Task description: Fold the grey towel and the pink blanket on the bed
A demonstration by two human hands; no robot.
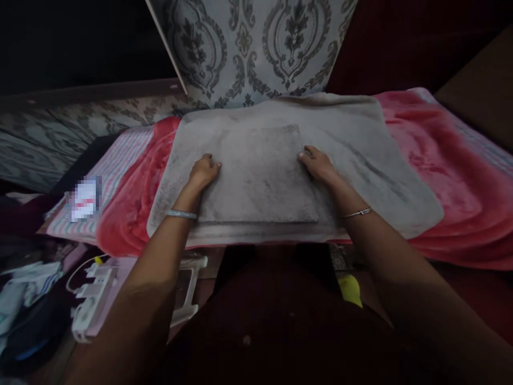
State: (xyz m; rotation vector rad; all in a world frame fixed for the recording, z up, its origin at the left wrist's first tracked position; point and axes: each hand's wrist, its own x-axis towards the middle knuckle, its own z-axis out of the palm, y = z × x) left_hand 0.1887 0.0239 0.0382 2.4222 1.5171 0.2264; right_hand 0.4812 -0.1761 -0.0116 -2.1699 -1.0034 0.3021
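Nearest the person, below the near edge of the wide grey plush cloth (385,176), a white plastic power strip with a looping cable (94,291) lies to the near left of the cloth, and a small yellow object (350,289), too dim to identify, sits just under the cloth's near edge. That edge overhangs its support, so a pull toward the body could drag the cloth down onto the clutter below. On the cloth's middle lies a raised squarish panel of the same grey plush (260,176), apparently a folded layer. The left hand (204,171), with a pale blue bangle (181,214) on its wrist, rests at the panel's left edge with fingers curled down; I cannot tell whether they pinch the fabric. The right hand (318,163), with a thin silver bracelet (356,213) on its wrist, lies palm down with fingers apart on the panel's right edge, clamped on nothing. Uneven pressure from the two hands could skew the panel or crease the loose pile. The red fleece blanket (441,155) under the cloth looks slippery, so the whole cloth may slide. A pink-and-white striped sheet (120,160) shows left of the cloth, and a blue-grey damask-patterned panel (256,48) rises beyond its far edge, touching it, where a push could bunch the cloth.
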